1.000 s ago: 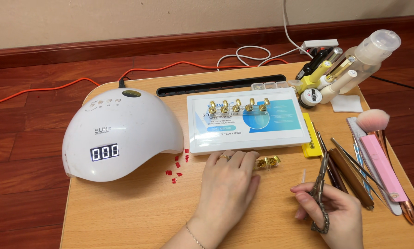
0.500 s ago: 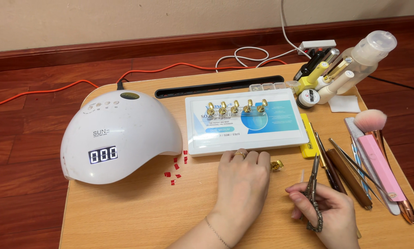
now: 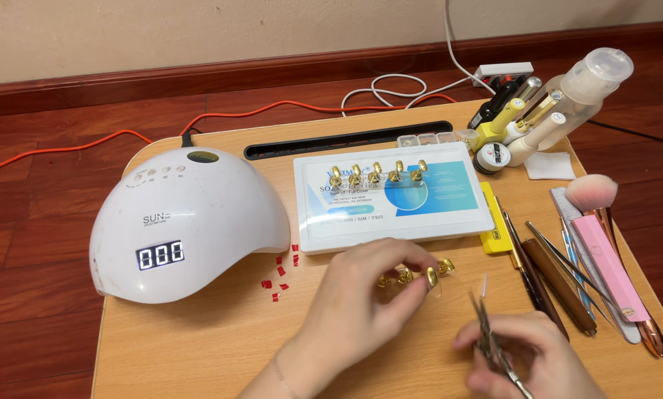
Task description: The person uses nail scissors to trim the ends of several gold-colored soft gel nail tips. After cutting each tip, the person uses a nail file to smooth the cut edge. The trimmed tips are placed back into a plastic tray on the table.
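Our left hand [image 3: 361, 299] has its grip pinched on a clear nail tip [image 3: 437, 290] just in front of the white box [image 3: 391, 198], while our right hand [image 3: 527, 358] grips metal tweezers [image 3: 490, 341] tight. Gold nail stands [image 3: 405, 276] sit under the left fingers on the desk [image 3: 198, 347], and a white nail lamp [image 3: 184, 222] stands to the left.

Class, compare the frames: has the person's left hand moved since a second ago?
Yes. The left hand has lifted its fingers off the table, now pinching a gold nail stand just below the white box.
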